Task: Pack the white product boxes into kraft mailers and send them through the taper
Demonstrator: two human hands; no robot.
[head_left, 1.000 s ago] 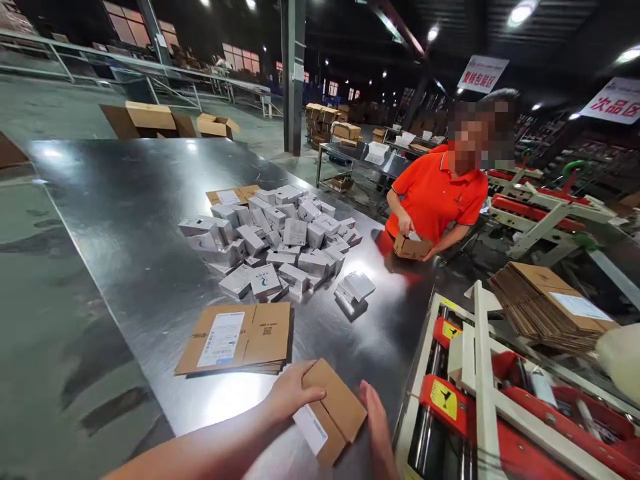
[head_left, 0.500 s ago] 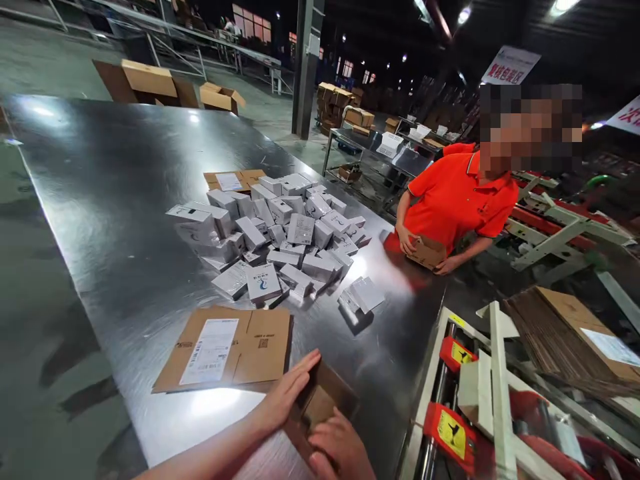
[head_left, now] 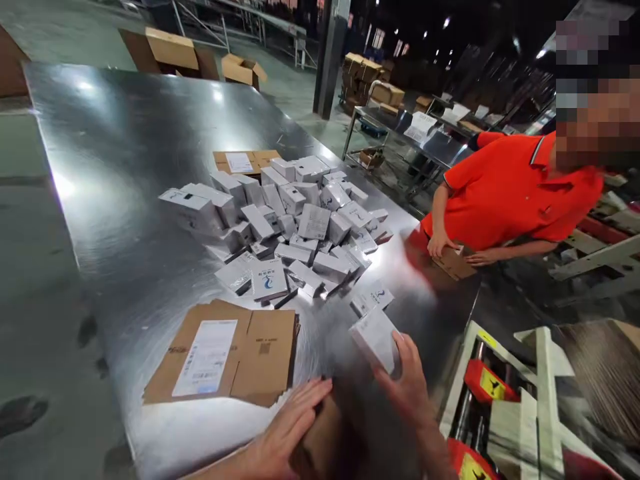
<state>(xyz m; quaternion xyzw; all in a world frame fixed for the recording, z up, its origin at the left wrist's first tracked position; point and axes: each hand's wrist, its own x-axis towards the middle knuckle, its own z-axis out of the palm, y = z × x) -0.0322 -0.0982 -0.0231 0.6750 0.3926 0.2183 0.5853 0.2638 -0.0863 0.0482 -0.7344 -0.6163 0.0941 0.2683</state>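
Note:
My left hand (head_left: 296, 419) lies with its fingers stretched out along the left side of a small open cardboard box (head_left: 333, 427); its thumb is hidden. The box stands at the near edge of the view, its inside dark and blurred. My right hand (head_left: 407, 380) grips a small white box (head_left: 376, 339) by its right end, thumb below and fingers on top. Just beyond it another white box (head_left: 371, 297) with a blue logo lies on the metal table. Left of my hands is a stack of flattened cartons (head_left: 267, 353) with a white label on top.
A heap of white boxes (head_left: 300, 227) covers the table's middle, with a labelled flat carton (head_left: 250, 161) behind it. Across the table, a person in an orange shirt (head_left: 510, 190) handles a small carton (head_left: 453, 261). A roller conveyor (head_left: 493, 387) borders the right side.
My right hand has left the cardboard box, reached forward and right, and taken hold of a white box. My left hand stays at the cardboard box. The view has shifted; the other person appears closer.

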